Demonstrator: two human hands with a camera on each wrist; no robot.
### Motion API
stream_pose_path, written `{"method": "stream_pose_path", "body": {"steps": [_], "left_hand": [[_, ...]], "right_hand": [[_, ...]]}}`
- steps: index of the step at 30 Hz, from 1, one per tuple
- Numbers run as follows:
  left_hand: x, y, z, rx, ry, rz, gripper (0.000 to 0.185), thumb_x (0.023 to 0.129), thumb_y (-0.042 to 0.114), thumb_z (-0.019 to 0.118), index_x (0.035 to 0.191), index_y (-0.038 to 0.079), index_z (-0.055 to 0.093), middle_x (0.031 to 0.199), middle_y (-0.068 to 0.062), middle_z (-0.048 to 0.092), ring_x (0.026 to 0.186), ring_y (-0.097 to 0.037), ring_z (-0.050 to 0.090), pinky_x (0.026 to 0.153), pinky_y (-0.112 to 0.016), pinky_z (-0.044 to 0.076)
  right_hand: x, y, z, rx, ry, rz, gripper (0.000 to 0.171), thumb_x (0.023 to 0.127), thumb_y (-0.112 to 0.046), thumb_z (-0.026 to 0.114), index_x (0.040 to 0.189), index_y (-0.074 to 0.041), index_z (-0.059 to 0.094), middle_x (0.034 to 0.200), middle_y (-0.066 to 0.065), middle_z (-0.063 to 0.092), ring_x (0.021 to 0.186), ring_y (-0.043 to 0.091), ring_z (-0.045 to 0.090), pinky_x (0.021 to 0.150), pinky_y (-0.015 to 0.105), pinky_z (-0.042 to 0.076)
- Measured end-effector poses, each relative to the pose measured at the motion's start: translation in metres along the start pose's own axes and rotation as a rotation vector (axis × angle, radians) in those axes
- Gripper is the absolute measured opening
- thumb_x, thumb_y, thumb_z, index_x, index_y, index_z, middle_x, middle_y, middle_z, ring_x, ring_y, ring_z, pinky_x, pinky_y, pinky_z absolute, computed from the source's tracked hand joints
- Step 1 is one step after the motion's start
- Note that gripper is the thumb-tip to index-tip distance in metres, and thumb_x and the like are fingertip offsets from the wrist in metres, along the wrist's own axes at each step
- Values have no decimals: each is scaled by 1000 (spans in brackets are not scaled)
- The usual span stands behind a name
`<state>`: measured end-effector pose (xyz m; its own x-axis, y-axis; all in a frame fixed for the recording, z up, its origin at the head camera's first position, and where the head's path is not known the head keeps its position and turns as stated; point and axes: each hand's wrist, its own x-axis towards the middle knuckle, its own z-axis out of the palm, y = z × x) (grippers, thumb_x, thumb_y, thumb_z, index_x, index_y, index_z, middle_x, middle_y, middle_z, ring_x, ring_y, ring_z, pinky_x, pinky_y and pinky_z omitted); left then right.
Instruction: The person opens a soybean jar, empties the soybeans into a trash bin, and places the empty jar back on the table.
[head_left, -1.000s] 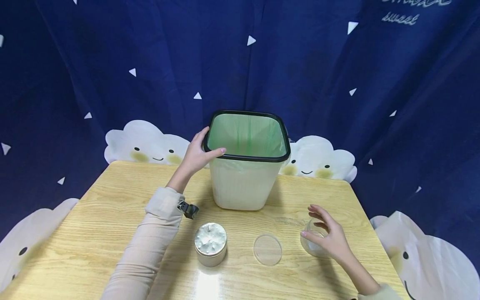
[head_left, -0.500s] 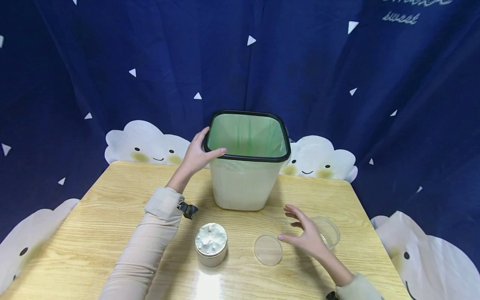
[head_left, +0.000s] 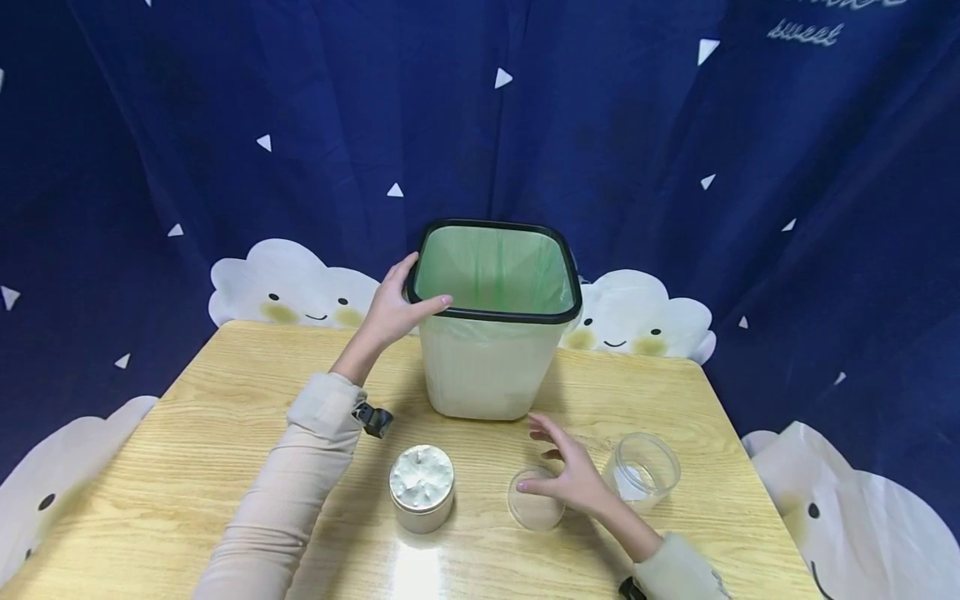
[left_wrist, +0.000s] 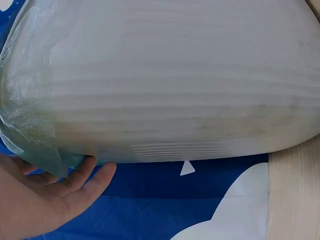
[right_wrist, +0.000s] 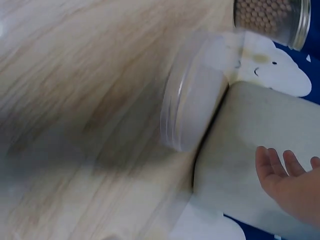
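A white trash can (head_left: 487, 367) with a black rim and a green liner stands upright at the back of the table. My left hand (head_left: 390, 312) grips its front left rim corner, thumb across the front rim and fingers along the left side. In the left wrist view those fingers (left_wrist: 82, 175) lie against the liner's folded edge. My right hand (head_left: 577, 479), fingers spread and loosely curved, overlaps a clear round lid (head_left: 534, 515) on the table in the head view and holds nothing. The right wrist view shows the lid (right_wrist: 182, 100) blurred.
A clear round jar (head_left: 645, 467) stands right of my right hand. Left of the lid is a canister (head_left: 422, 492) with a dimpled silvery top; in the right wrist view this jar (right_wrist: 265, 17) shows small beige balls inside. A blue curtain (head_left: 480, 108) hangs behind the wooden table (head_left: 262, 392).
My right hand has moved left, from around the clear jar to over the lid, leaving the jar on the table. My left hand has stayed on the trash can's rim.
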<state>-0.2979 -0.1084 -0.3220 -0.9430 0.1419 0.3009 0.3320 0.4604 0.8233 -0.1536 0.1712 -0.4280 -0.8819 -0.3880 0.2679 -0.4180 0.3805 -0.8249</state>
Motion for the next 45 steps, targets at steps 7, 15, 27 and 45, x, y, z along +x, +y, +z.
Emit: {"method": "stream_pose_path", "body": {"steps": [7,15,27,45], "left_hand": [[1,-1,1,5,3,12,88,74,37,70,144,9,24,146,-13,23,133,-26,21,106,-43,21],[0,1,0,4,1,6,88,75,38,70,144,10,24,147,-13,22,133,-26,20,106,-44,21],[0,1,1,14,-5,8,88,76,38,69,145,9,23,147,-14,22,133,-27,21,105,-45,21],[-1,0,0,16,1,13,88,75,37,70,144,9,23,146,-14,22,133,-27,21,105,-45,21]], "right_hand": [[7,-2,15,37,-59,25,89,63,-9,81,136,5,32,126,26,45,112,45,44,84,52,43],[15,0,30,96,-116,30,93,63,-5,81,138,3,27,128,26,42,112,47,43,84,49,43],[22,8,59,278,-207,95,104,63,-6,82,144,-6,15,137,21,33,121,45,33,93,58,32],[35,50,107,291,-303,112,114,61,-8,84,145,-8,8,142,20,28,126,32,33,99,45,32]]}}
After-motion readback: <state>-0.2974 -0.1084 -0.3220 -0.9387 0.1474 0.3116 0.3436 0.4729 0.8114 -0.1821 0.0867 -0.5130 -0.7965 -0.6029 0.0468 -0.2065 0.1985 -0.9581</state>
